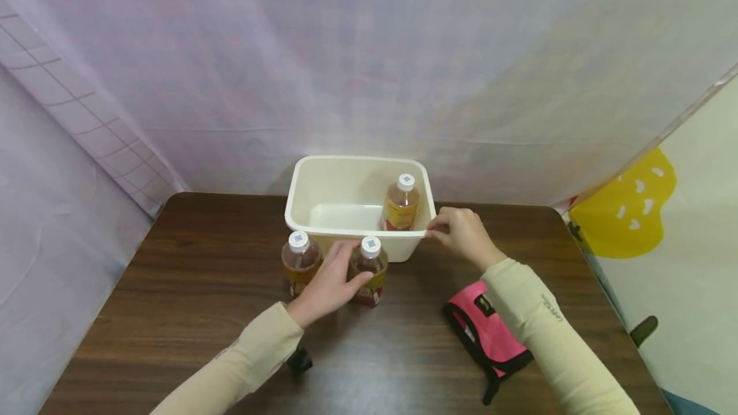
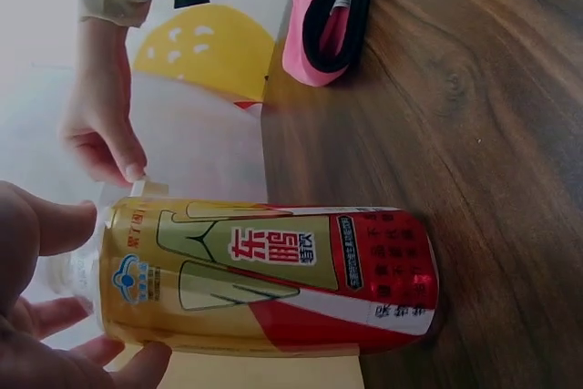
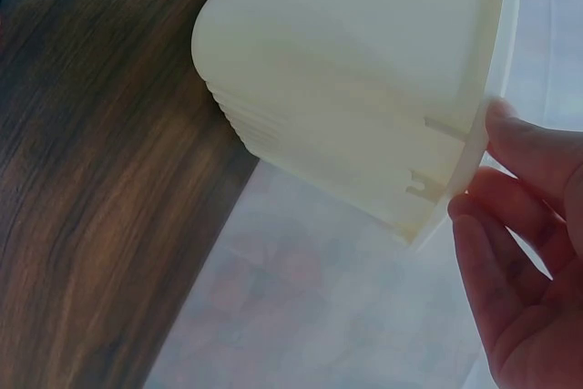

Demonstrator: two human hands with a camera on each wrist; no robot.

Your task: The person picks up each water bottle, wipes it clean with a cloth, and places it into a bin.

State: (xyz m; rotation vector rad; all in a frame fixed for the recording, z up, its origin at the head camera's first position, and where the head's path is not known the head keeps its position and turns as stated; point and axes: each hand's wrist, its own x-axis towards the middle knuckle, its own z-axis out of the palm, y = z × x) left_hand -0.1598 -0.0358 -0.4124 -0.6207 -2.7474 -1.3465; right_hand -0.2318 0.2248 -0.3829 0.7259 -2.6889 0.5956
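My left hand (image 1: 330,285) grips a drink bottle (image 1: 369,274) with a white cap. In the left wrist view, thumb and fingers lie around the upper part of the bottle (image 2: 273,280), whose label is gold and red, and its base is at the wooden table. Just left of that hand stands a second, matching bottle (image 1: 301,264). Behind both is a cream plastic bin (image 1: 323,178), with a third bottle (image 1: 401,203) upright in its right end. At the bin's front right corner my right hand (image 1: 464,235) pinches the rim; the right wrist view shows the thumb and fingertips on the rim (image 3: 478,138).
A pink pouch with black trim (image 1: 490,332) lies on the wooden table (image 1: 369,364) below my right forearm. Pale curtains (image 1: 369,69) hang behind the table's back edge, close to the bin. A yellow patterned shape (image 1: 628,210) shows on the cloth at right.
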